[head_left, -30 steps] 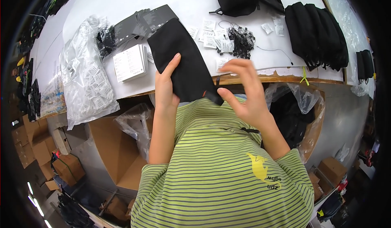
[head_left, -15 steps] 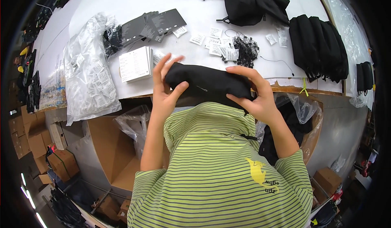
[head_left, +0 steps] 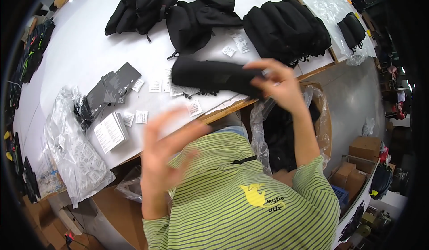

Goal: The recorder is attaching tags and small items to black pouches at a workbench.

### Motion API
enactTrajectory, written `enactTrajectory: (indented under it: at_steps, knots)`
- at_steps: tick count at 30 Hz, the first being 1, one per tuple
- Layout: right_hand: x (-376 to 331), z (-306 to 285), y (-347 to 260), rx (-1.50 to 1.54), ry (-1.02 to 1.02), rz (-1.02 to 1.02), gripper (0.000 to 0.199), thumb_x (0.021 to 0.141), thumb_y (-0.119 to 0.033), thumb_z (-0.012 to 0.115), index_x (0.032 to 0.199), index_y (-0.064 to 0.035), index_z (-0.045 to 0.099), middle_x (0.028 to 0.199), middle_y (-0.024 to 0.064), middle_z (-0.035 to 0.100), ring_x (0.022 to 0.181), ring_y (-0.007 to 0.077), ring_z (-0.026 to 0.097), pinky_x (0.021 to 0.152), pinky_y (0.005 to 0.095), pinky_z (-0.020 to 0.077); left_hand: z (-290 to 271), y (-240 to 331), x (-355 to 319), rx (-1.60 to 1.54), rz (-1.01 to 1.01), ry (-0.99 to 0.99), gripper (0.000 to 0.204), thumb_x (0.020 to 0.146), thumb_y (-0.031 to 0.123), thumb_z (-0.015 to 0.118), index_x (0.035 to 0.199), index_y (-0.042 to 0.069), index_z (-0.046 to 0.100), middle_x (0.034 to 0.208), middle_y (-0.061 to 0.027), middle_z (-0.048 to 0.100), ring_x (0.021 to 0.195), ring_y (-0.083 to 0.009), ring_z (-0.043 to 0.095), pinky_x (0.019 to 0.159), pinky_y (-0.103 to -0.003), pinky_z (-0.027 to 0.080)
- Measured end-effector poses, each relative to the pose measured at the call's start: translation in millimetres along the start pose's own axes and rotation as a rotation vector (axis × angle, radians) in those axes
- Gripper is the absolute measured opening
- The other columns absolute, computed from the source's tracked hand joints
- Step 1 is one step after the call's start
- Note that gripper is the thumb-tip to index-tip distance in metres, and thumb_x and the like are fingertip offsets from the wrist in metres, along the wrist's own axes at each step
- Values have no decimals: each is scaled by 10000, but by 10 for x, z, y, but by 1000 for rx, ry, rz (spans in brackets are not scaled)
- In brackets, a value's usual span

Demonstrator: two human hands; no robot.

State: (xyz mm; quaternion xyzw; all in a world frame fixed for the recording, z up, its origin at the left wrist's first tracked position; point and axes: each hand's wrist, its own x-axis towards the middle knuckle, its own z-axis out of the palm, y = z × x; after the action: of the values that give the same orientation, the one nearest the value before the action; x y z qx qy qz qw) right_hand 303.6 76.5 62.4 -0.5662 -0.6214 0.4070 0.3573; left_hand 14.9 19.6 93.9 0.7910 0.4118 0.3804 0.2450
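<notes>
My right hand point(head_left: 279, 84) grips one end of a long black fabric pouch point(head_left: 210, 75), thumb and fingers pinching its right end. The pouch is held above the table's front edge and covers part of the loose tags and black cords. Off the pouch, my left hand point(head_left: 167, 149) is smeared by motion in front of my shirt, its fingers apart and nothing in them. Nearest to that hand are a stack of white cards point(head_left: 110, 133) and small white labels point(head_left: 142, 117) on the table.
Black bags point(head_left: 192, 22) lie along the far side of the white table point(head_left: 89, 44). A row of black pouches point(head_left: 286, 29) stands at the far right. Dark printed cards point(head_left: 117, 84) and a clear bag of labels point(head_left: 73, 152) are at left. Below the edge sits a plastic-lined carton point(head_left: 324, 120).
My left hand has let go of the pouch and moved down toward me. My right hand still holds the pouch. The view has turned, shifting the table's things leftward.
</notes>
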Motion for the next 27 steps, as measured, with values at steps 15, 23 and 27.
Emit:
enactTrajectory:
  at_steps: [15,23,27]
  knots:
    - [938,-2820,1107,-577,1188,-6,338,815,-220,663,1151,-224,625,994,147,672,789,269,671,712,374,506,359,1012,288,216,720,906,287,887,327,537,1045,134,678,992,3,707,912,-109,661,856,-262,487]
    - [1023,-3104,1912,-860,1219,223,429,827,-147,610,1246,-225,562,993,177,660,842,330,649,757,417,513,2,743,276,-1378,199,-536,537,902,332,543,1240,-77,460,1242,-291,490,1153,-369,500,987,-437,381]
    - [1110,-3178,1963,-109,976,333,390,914,-93,515,1278,-229,539,853,87,631,613,132,627,502,280,513,61,741,433,-1864,103,-1057,964,890,522,518,1402,-170,85,1490,-306,131,1399,-377,160,1121,-462,156]
